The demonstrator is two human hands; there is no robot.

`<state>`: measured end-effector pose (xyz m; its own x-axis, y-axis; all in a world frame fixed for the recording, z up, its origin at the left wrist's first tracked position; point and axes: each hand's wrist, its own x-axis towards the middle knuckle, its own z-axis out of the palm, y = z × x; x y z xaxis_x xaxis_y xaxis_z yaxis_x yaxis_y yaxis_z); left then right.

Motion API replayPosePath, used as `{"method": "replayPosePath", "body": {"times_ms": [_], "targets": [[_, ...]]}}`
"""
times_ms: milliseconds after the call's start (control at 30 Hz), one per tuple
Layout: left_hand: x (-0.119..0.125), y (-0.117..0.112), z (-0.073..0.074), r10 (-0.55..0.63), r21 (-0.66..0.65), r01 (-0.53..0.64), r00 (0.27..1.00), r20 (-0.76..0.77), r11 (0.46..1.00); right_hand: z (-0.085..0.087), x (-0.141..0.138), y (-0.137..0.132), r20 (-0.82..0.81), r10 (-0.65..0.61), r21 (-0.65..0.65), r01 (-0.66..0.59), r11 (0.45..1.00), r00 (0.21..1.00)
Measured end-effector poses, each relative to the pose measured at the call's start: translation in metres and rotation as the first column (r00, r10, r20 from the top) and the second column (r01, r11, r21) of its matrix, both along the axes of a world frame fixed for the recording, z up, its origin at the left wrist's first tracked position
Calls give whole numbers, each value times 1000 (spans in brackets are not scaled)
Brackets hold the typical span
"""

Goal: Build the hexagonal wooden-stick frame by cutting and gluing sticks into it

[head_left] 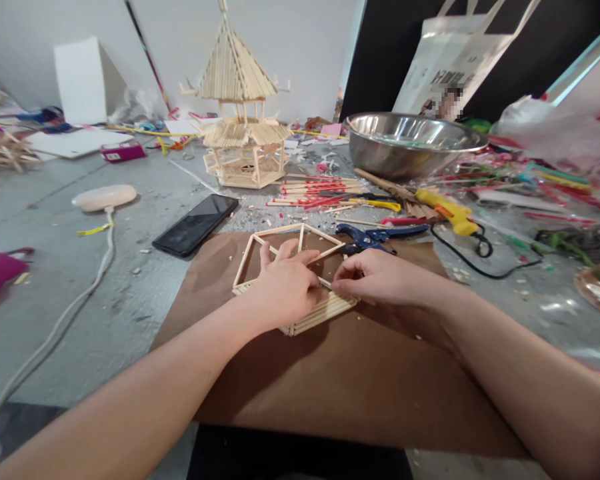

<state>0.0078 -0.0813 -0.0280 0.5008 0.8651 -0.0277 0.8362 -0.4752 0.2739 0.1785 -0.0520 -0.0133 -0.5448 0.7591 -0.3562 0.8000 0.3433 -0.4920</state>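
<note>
A hexagonal frame of thin wooden sticks (275, 257) lies on a sheet of brown paper (330, 373). Its near side is filled with a row of sticks laid side by side (325, 312). My left hand (285, 287) rests on that filled part, fingers curled and pressing down. My right hand (375, 277) comes in from the right and pinches a single thin stick (324, 283) at its fingertips, right against my left thumb.
Blue-handled cutters (375, 237), a yellow glue gun (445, 210) with black cord, and red-tipped sticks (315, 190) lie beyond the paper. A black phone (195, 225) lies left. A stick pagoda model (243, 113) and a steel bowl (410, 140) stand behind.
</note>
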Motion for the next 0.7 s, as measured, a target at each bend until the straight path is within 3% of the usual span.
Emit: {"method": "replayPosePath", "body": {"times_ms": [700], "targets": [[1,0,1,1,-11,-1,1000,-1,1000,-3,-3,0,-11,-30,25,31,999,999]]}}
